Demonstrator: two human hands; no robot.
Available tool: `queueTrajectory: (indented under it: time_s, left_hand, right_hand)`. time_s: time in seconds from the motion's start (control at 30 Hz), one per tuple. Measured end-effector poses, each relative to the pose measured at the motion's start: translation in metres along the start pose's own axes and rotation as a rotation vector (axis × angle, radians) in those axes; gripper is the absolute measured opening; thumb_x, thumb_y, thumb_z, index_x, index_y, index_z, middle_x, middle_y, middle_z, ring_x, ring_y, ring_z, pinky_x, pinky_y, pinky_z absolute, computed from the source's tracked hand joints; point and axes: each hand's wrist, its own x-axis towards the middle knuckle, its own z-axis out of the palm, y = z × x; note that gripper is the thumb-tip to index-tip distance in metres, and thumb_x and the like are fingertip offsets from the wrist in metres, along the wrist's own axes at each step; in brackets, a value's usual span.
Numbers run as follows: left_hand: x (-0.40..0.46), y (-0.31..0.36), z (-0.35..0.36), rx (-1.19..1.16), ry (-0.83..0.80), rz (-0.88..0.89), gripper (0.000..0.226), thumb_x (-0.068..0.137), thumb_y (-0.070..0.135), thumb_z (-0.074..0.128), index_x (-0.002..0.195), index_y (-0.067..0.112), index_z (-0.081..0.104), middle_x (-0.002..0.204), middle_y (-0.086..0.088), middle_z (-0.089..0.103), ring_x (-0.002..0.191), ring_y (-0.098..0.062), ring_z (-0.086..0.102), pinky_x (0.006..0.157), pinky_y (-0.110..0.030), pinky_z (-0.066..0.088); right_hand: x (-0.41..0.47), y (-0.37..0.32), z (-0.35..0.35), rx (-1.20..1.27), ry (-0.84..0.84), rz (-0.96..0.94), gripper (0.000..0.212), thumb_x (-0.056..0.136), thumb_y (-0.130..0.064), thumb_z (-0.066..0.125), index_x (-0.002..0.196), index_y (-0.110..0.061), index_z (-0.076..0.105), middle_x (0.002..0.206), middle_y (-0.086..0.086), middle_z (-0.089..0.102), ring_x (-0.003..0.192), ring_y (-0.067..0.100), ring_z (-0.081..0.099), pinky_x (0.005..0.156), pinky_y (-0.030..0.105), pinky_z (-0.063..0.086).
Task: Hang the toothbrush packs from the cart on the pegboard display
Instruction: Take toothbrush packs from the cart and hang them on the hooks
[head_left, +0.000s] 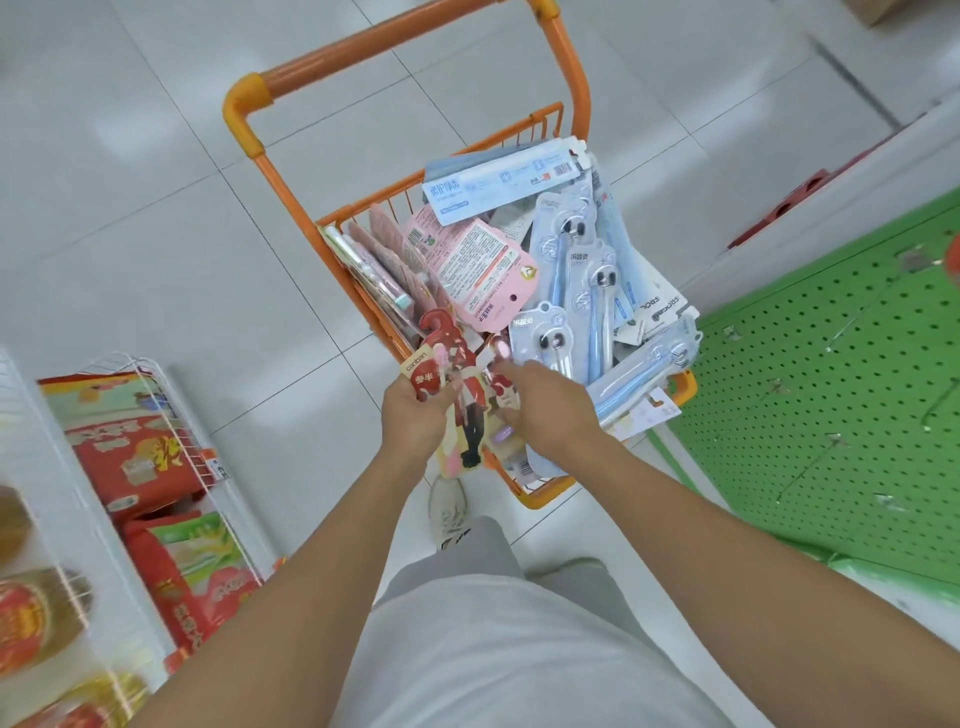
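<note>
Over the orange cart (563, 122), the left hand (413, 415) gripped a red toothbrush pack (457, 395) (fingers curled round it). The right hand (550, 410) pinched its other edge; the green pegboard (831, 389) stood nearby.

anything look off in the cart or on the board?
Packs in the orange cart lie in a loose heap: blue packs stick out past the right rim. The green pegboard has bare hooks. The left hand holds red packs.

Packs (524, 249) in cart (244, 104), pegboard (831, 395) to its right
</note>
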Motion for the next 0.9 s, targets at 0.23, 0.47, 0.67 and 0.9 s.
queueTrajectory:
  time_s: [0.23, 0.47, 0.67, 0.9]
  left_hand:
    - [-0.002, -0.003, -0.003, -0.002, 0.005, -0.050, 0.017, 0.094, 0.024, 0.069, 0.111, 0.026, 0.066, 0.101, 0.008, 0.074, 0.094, -0.017, 0.071, 0.084, -0.039, 0.058]
    - [-0.004, -0.004, 0.004, -0.012, -0.002, -0.066, 0.024, 0.093, 0.026, 0.071, 0.116, 0.023, 0.065, 0.105, 0.007, 0.074, 0.095, -0.018, 0.072, 0.086, -0.042, 0.058]
    - [-0.003, -0.004, 0.003, -0.003, 0.015, -0.073, 0.026, 0.093, 0.025, 0.071, 0.118, 0.024, 0.065, 0.107, 0.007, 0.073, 0.099, -0.020, 0.071, 0.089, -0.044, 0.057]
    - [-0.003, 0.000, 0.001, -0.021, 0.018, -0.066, 0.026, 0.094, 0.023, 0.070, 0.119, 0.023, 0.064, 0.108, 0.007, 0.071, 0.098, -0.018, 0.068, 0.081, -0.036, 0.053]
  right_hand:
    - [-0.003, 0.022, 0.028, -0.241, 0.050, 0.095, 0.055, 0.096, -0.026, 0.062, 0.144, -0.030, 0.037, 0.128, 0.008, 0.046, 0.111, 0.029, 0.050, 0.070, 0.037, 0.047]
    - [0.004, 0.030, 0.012, -0.079, 0.150, 0.160, 0.056, 0.095, -0.043, 0.063, 0.141, -0.022, 0.040, 0.124, 0.009, 0.049, 0.114, 0.029, 0.052, 0.080, 0.040, 0.050]
    - [0.043, 0.001, -0.006, 0.028, 0.180, 0.113, 0.054, 0.088, -0.043, 0.072, 0.130, -0.019, 0.048, 0.111, 0.006, 0.057, 0.101, 0.028, 0.059, 0.071, 0.036, 0.047]
    - [0.056, -0.006, 0.003, 0.201, 0.227, 0.166, 0.011, 0.087, -0.017, 0.070, 0.087, -0.011, 0.060, 0.083, 0.004, 0.063, 0.074, 0.029, 0.061, 0.059, 0.033, 0.042]
